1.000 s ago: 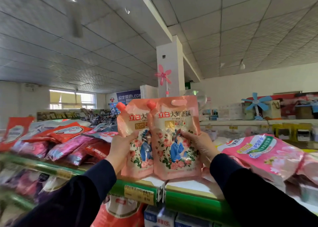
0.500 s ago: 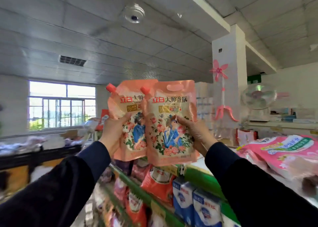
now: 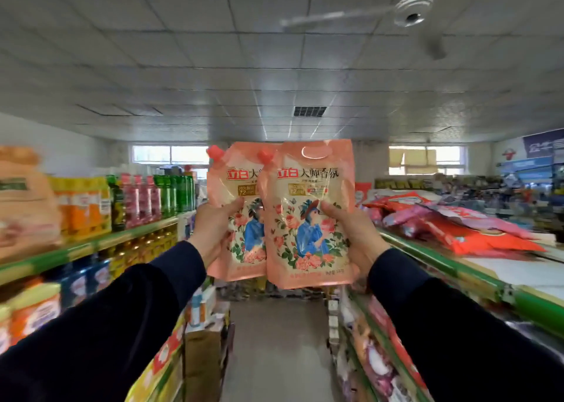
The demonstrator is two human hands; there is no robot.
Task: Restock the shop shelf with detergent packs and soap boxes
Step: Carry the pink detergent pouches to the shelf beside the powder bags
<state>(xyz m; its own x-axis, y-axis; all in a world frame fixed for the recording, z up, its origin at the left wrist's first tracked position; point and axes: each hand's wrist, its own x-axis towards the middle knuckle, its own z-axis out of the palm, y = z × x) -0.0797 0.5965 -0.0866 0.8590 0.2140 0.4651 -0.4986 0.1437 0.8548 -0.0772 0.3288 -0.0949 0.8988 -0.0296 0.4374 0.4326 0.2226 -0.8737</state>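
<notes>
Two peach-pink detergent pouches with red corner spouts and a floral print are held up at chest height in the aisle. My left hand (image 3: 213,230) grips the left pouch (image 3: 241,218) at its left edge. My right hand (image 3: 351,234) grips the right pouch (image 3: 308,218) at its right edge. The right pouch overlaps the left one in front. Both pouches hang upright in the air, apart from any shelf.
A green-edged shelf (image 3: 457,267) on the right carries a heap of red and pink detergent bags (image 3: 457,224). The left shelf (image 3: 91,246) holds bottles and yellow packs. A cardboard box (image 3: 203,368) stands on the aisle floor. A ceiling fan (image 3: 409,11) hangs overhead.
The view has swung left from the right-hand shelf to face down the aisle. Both hands keep the two pouches in the same grip, now held over the aisle instead of the shelf top.
</notes>
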